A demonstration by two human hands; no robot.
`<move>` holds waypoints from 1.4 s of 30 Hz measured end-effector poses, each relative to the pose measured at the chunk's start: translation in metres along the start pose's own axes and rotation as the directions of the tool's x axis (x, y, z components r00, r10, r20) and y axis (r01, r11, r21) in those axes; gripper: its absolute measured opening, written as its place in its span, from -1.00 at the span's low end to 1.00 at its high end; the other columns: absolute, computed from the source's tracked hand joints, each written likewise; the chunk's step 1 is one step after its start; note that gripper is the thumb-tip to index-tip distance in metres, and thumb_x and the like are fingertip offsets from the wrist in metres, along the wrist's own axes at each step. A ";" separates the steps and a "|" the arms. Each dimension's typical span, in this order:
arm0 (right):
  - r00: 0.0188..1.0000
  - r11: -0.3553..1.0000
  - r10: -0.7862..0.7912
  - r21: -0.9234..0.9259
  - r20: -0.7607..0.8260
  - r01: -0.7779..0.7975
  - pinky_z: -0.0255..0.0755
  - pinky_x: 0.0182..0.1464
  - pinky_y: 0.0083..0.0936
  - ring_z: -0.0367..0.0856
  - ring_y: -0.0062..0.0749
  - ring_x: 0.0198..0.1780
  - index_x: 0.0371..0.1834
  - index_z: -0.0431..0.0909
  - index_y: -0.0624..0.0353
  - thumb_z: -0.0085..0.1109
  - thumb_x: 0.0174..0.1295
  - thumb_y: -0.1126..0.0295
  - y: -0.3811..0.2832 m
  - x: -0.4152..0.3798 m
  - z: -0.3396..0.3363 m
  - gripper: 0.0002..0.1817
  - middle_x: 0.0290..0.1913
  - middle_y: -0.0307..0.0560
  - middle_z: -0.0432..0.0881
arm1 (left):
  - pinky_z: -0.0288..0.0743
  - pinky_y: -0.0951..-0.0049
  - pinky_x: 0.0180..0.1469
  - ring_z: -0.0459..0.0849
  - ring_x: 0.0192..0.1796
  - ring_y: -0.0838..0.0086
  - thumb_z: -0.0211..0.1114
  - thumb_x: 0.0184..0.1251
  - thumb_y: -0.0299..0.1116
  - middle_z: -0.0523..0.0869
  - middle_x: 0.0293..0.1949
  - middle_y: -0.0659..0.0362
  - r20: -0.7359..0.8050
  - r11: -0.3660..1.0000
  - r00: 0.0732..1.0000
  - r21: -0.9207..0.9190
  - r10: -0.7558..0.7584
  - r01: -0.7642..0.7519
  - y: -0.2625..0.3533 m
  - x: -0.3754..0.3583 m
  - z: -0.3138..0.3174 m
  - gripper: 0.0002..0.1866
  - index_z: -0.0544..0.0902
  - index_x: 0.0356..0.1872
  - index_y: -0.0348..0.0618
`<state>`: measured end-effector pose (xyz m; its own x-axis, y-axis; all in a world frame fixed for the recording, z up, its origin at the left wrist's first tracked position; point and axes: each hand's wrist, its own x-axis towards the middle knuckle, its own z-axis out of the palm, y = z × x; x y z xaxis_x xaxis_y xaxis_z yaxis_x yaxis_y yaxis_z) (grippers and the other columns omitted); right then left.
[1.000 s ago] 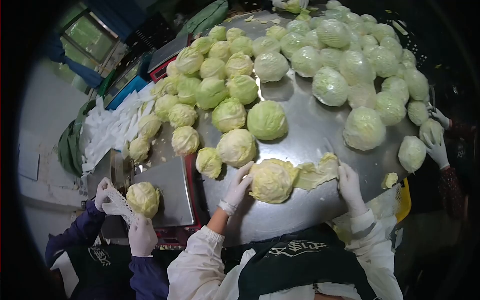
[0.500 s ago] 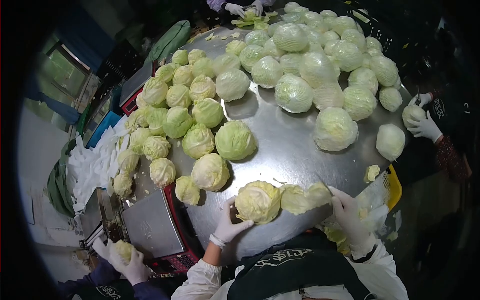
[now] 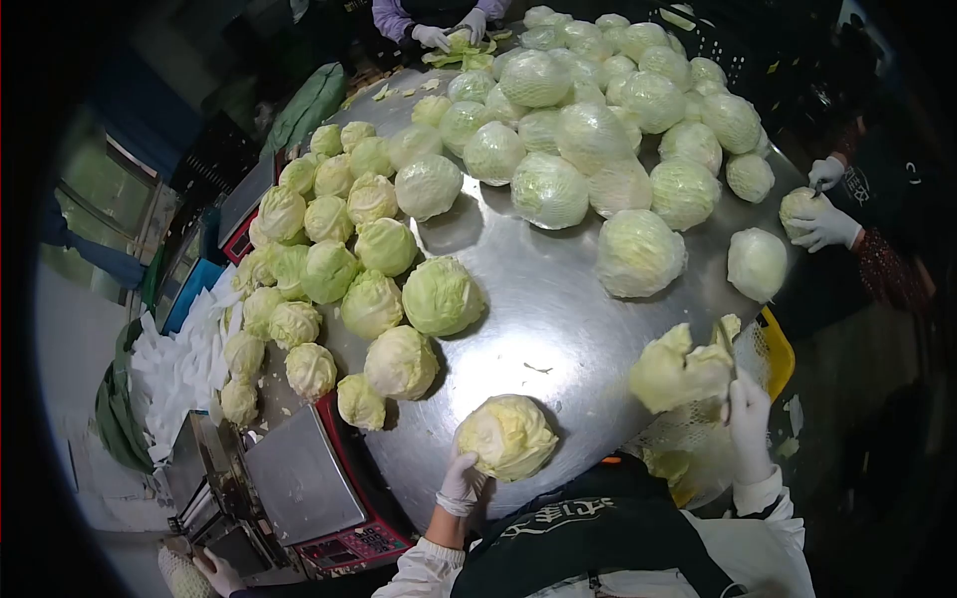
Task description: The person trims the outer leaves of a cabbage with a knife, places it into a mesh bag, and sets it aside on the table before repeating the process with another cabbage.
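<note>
My left hand, in a white glove, is curled around the lower left side of a pale cabbage resting on the metal table at the near edge. My right hand, gloved too, is raised over the table's right edge and closed on a thin blade, mostly hidden. Loose cabbage leaves hang at the blade, above a yellow basket and netting. Unwrapped cabbages lie left of centre; wrapped ones are heaped toward the far right.
A scale with a red base stands at lower left, near white netting sleeves. Co-workers' gloved hands hold a cabbage at right and leaves at the far edge. Another person's hand shows at lower left.
My right hand has moved right with the leaves, away from the cabbage. My left hand and its cabbage are slightly lower. The view has shifted, and the lower-left co-worker's hands have moved down.
</note>
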<state>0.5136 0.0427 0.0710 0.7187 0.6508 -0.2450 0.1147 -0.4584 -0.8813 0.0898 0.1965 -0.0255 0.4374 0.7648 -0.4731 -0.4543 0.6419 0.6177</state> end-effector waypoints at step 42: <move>0.939 0.961 -0.213 -0.114 0.269 0.250 0.56 -0.08 0.02 0.73 0.24 -0.13 0.34 0.51 0.23 -0.02 0.54 0.21 0.048 0.066 0.143 -0.55 -0.14 0.34 0.72 | 0.18 -0.01 0.55 0.30 0.47 0.05 0.67 -0.11 -0.25 0.26 0.41 -0.13 0.426 0.231 0.724 0.753 0.543 -0.616 -0.012 0.002 0.019 0.01 0.20 0.38 -0.05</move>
<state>0.4688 0.1501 -0.0450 0.4663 0.8716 -0.1512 0.3684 -0.3467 -0.8626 0.1104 0.1894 -0.0221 0.4005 0.8787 0.2600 0.2104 -0.3644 0.9072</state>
